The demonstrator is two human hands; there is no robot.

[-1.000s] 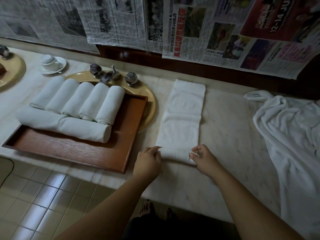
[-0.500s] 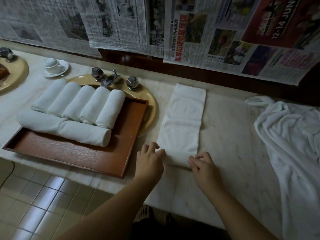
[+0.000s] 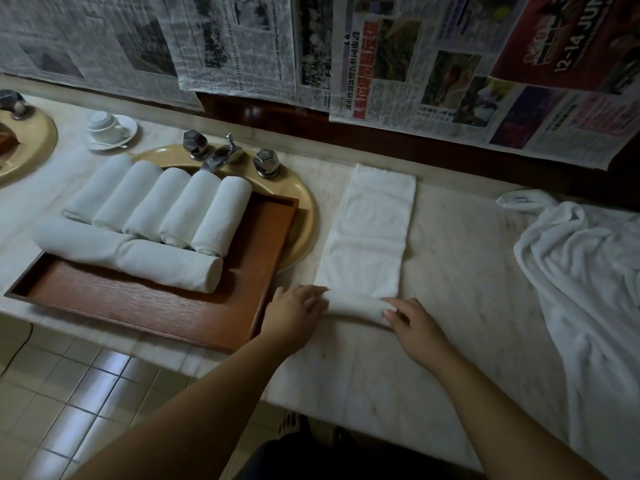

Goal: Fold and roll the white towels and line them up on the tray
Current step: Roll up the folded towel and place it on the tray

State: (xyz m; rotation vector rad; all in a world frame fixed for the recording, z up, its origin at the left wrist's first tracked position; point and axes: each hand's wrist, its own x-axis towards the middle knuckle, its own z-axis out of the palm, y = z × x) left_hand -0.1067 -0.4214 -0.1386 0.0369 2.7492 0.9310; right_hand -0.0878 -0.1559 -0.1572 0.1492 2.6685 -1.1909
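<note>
A white towel (image 3: 372, 230), folded into a long strip, lies on the marble counter and runs away from me. Its near end is rolled into a short roll (image 3: 355, 304). My left hand (image 3: 294, 315) presses on the roll's left end and my right hand (image 3: 414, 325) on its right end. To the left stands a brown wooden tray (image 3: 263, 282). Several rolled white towels (image 3: 162, 206) lie side by side on the tray's far part. In front of them lie two more rolls (image 3: 169, 265), end to end.
A tan sink basin (image 3: 301, 220) with a chrome tap (image 3: 221, 157) sits under the tray's far corner. A heap of loose white towels (image 3: 581, 271) covers the counter's right end. A cup and saucer (image 3: 109, 128) stand at the back left. Newspaper covers the wall.
Half a second ago both hands lay flat at the towel's near end; now they press on a roll formed there. The roll sits slightly farther up the strip.
</note>
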